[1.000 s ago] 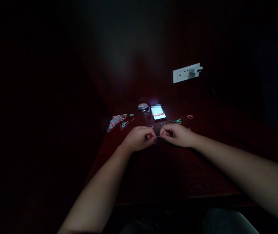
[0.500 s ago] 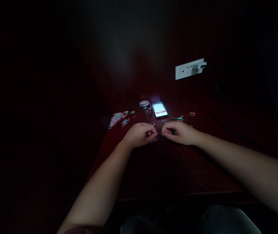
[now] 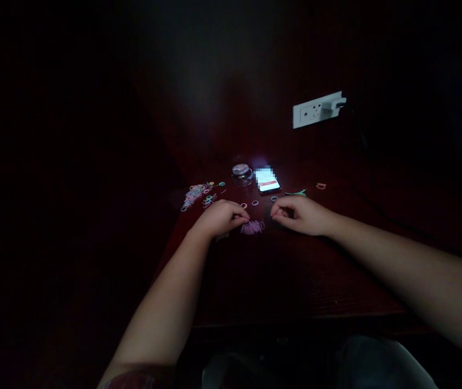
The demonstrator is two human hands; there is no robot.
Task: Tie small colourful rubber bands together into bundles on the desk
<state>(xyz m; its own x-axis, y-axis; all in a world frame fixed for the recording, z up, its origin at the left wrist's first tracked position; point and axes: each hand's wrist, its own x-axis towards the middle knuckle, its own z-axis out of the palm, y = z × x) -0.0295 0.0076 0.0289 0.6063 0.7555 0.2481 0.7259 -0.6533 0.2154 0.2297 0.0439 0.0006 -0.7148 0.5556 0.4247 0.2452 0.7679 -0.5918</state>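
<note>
While the left hand (image 3: 221,217) is just beside the little purple bands (image 3: 252,228) on the table (image 3: 271,275), the right hand (image 3: 302,215) is curled on their other side. I can't tell if either hand's fingers pinch anything. A bright phone (image 3: 269,185) lies farther back.

Over on the dim desk (image 3: 279,286), the left hand (image 3: 226,216) has its fingertips drawn close at a heap of small purple bands (image 3: 253,227), the right hand (image 3: 299,215) curls nearby, and beyond them a lit phone (image 3: 269,185) lies beside a jar (image 3: 241,175).
</note>
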